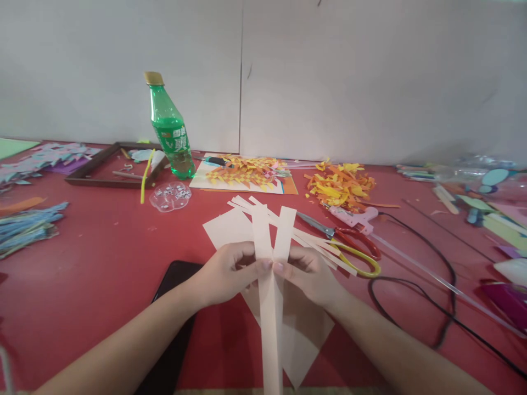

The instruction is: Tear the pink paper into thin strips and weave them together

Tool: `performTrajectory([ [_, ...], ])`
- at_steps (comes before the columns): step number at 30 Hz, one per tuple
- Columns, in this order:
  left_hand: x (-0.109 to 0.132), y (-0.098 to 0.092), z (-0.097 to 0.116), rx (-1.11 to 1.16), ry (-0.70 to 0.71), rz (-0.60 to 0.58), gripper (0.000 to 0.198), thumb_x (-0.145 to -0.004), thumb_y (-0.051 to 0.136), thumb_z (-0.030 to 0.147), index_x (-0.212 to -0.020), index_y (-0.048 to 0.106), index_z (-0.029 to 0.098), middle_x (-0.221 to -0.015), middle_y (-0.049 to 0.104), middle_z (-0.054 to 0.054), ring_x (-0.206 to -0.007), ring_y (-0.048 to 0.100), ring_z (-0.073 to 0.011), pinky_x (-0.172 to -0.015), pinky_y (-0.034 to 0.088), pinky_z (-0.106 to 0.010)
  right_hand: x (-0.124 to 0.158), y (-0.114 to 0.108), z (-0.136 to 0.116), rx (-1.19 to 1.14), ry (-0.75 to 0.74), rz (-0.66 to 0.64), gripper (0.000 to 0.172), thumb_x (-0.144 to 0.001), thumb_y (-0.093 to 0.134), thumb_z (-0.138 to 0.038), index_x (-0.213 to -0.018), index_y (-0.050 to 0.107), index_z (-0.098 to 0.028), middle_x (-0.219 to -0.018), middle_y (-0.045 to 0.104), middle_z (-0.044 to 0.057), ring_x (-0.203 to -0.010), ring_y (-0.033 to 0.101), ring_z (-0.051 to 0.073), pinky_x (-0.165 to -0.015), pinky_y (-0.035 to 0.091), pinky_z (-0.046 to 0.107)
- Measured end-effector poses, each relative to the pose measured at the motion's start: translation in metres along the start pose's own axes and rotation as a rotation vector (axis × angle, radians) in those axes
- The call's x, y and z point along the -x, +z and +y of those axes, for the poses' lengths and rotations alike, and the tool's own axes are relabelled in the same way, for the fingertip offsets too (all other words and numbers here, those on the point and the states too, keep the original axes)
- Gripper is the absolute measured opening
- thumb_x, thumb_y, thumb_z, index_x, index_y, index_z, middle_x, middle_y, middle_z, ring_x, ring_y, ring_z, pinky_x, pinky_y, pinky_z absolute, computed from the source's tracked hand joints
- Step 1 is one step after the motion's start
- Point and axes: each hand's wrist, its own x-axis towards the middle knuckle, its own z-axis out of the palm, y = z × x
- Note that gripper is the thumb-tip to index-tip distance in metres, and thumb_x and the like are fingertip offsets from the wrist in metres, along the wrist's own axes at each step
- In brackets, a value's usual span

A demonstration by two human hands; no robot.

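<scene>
A long cream paper strip (pixel 272 323), with two separate upper ends that spread into a V, stands between my hands. My left hand (pixel 234 271) pinches it from the left, thumb in front. From the right, my right hand (pixel 307 274) pinches it at the same height, the two thumbs almost meeting. Beneath them lies a cream paper sheet (pixel 308 334), partly covered by my hands. Several loose cut paper strips (pixel 321 247) lie behind and to the right. Scissors (pixel 358 252) with red and yellow handles rest beside those strips.
A green soda bottle (pixel 173 137) stands at the back left near a wooden frame (pixel 99 184) and a clear bead tray (pixel 170 197). Orange and yellow paper scraps (pixel 341 184) are piled behind a pink glue gun (pixel 356 218) with a black cord. A black phone-like slab (pixel 177 274) lies under my left forearm.
</scene>
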Motion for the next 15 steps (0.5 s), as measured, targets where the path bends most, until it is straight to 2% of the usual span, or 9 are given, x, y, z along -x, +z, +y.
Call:
performTrajectory([
  [6,-0.0009,-0.0003,0.0022,-0.008,0.017,0.033,0.029,-0.087,0.053,0.041,-0.086,0.064,0.013,-0.077,0.058,-0.003,-0.066,0.052,-0.0123,-0.059,0.045,-0.022,0.0011,0.0008,0.0014,-0.018,0.032,0.007,0.03,-0.079,0.065,-0.045,-0.084,0.071,-0.016,-0.073,0.07,0.004,-0.068,0.063,0.019,-0.06,0.051,0.029],
  [15,-0.0017,0.0002,0.0,0.021,0.001,0.06,0.03,-0.087,0.053,0.041,-0.088,0.064,0.012,-0.076,0.059,-0.003,-0.064,0.052,-0.0111,-0.057,0.045,-0.022,0.001,0.0005,0.0013,0.007,0.005,0.039,0.027,-0.08,0.065,-0.043,-0.08,0.07,-0.017,-0.072,0.069,0.003,-0.065,0.062,0.018,-0.059,0.049,0.028],
])
